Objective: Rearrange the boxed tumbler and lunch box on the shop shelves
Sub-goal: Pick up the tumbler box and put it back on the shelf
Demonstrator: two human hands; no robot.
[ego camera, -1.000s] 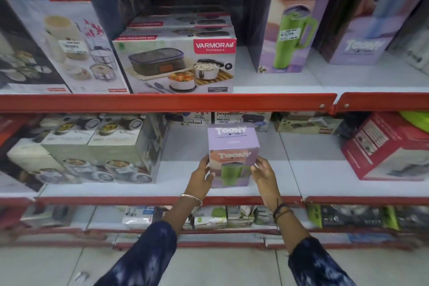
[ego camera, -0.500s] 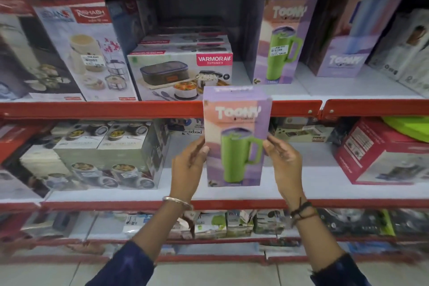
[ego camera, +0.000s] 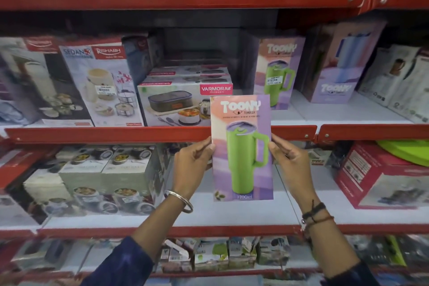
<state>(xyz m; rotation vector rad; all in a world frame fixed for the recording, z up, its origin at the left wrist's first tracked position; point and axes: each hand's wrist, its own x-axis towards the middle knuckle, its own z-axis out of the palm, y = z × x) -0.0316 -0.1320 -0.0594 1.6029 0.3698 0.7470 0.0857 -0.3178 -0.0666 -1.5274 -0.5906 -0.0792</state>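
— Where is your tumbler box (ego camera: pixel 241 146)?

— You hold it upright in the air, its printed front facing you, its top overlapping the red shelf edge (ego camera: pixel 160 134). Your left hand (ego camera: pixel 192 165) clasps its left side and your right hand (ego camera: pixel 290 165) clasps its right side, fingers pressed to the card.

— And the lunch box?

— The Varmora lunch box carton (ego camera: pixel 183 102) sits on the shelf above that red edge, just up and left of your tumbler box, with like cartons stacked on it. A second Toony box (ego camera: pixel 278 72) stands up and right of yours, on the same shelf.

— Below?

— Grey-green cartons (ego camera: pixel 102 179) stand left of your left hand.
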